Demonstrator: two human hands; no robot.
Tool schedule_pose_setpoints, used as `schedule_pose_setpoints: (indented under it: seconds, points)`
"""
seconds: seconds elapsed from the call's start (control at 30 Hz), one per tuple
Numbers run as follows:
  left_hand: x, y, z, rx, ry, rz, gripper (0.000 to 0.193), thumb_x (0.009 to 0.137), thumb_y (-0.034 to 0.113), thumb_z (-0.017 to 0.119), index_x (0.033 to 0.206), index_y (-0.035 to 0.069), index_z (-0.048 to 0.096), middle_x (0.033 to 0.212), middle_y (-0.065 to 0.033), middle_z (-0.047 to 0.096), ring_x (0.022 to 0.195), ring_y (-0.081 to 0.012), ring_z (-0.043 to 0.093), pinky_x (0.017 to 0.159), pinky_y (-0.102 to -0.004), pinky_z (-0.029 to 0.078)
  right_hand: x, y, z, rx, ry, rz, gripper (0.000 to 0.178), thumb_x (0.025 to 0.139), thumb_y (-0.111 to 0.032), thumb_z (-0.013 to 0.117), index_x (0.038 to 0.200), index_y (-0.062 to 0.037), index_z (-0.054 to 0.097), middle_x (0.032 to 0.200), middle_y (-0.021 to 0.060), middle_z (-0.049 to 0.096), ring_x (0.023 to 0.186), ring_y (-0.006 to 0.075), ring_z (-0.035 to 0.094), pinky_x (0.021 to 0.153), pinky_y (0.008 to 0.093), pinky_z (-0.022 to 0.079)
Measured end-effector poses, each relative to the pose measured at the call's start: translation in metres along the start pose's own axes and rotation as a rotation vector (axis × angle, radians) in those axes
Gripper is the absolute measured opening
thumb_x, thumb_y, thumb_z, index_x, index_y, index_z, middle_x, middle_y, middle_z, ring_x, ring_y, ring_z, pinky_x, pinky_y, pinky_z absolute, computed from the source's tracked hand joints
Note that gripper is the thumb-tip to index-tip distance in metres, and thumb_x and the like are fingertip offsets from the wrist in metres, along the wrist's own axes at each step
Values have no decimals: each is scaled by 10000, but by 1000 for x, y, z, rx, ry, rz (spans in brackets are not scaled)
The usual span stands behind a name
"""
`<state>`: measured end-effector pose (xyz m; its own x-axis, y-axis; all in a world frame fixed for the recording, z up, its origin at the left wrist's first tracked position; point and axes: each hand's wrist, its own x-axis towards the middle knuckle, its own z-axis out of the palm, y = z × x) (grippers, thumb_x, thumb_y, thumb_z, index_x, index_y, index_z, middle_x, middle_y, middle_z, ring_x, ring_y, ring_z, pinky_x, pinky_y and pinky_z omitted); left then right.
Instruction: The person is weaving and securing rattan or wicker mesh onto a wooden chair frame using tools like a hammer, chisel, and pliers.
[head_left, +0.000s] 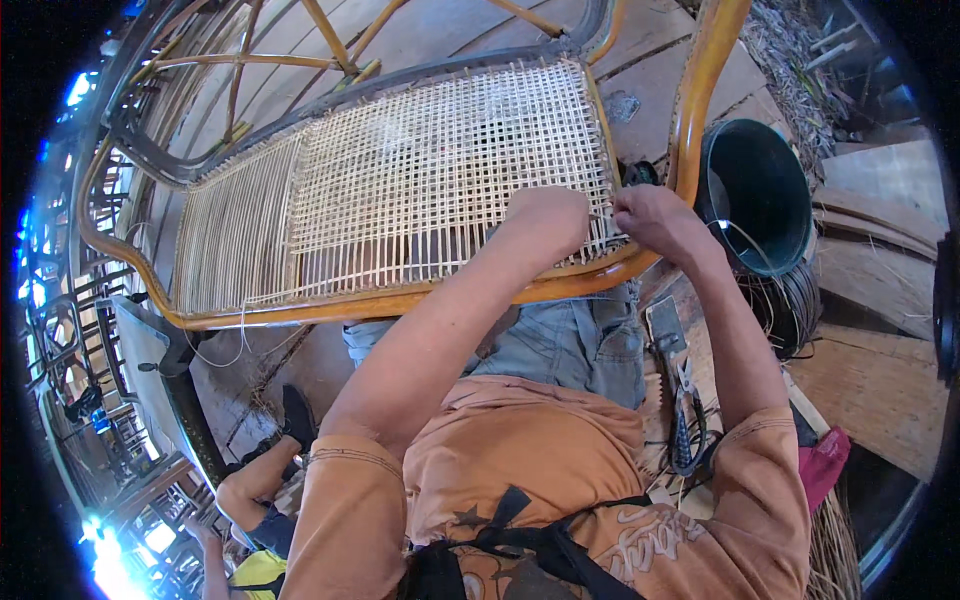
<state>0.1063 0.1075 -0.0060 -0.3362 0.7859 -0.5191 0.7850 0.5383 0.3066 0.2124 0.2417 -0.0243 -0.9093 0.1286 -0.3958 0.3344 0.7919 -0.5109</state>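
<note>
A chair or bench frame of glossy bent rattan (420, 305) lies across my lap. Pale cane strips (450, 150) fill it in an open grid; toward the left only lengthwise strips (235, 215) show. My left hand (550, 215) is closed over the weave near its right end, knuckles up. Just to its right, my right hand (650, 215) is closed at the frame's right edge, fingers pinched together. Whatever either hand grips is too small or hidden to make out. A loose cane strand (243, 325) hangs over the front rail at the left.
A dark green bucket (758, 200) stands right of the frame, with a coil of strands (785, 305) below it. Scissors-like cutters (686, 420) and a flat-bladed tool (665, 325) lie by my right side. Another person's leg (255, 490) shows at lower left.
</note>
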Motion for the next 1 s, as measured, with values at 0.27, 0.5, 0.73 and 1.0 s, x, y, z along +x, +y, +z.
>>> schedule_pose_setpoints:
  seconds: [0.27,0.5,0.73,1.0]
  points:
    - [9,-7,9,-108,-131,10,254,800,209,512,828,11,669,836,-204,654,793,-349,643,719,-451,501,-3,-12,-12,26,-24,230,228,806,-178,500,815,17,617,714,220,602,716,359,620,680,424,480]
    - [13,-28,27,-259,-92,54,322,801,238,482,828,-28,662,857,-239,641,825,-368,634,760,-460,500,0,-14,-18,85,-65,244,199,807,-134,495,796,37,597,656,194,592,591,288,633,591,388,504]
    - [9,-28,27,-304,-76,82,341,805,253,464,811,-36,646,842,-239,637,816,-380,627,768,-468,494,5,-9,-13,27,-108,234,193,780,-141,519,801,28,610,748,218,604,707,325,624,659,406,494]
    - [9,-30,34,-309,-33,94,366,816,262,413,767,-30,629,771,-250,624,759,-383,627,738,-476,491,0,0,-8,-10,37,45,184,764,-149,518,759,24,580,701,219,585,675,366,598,622,420,467]
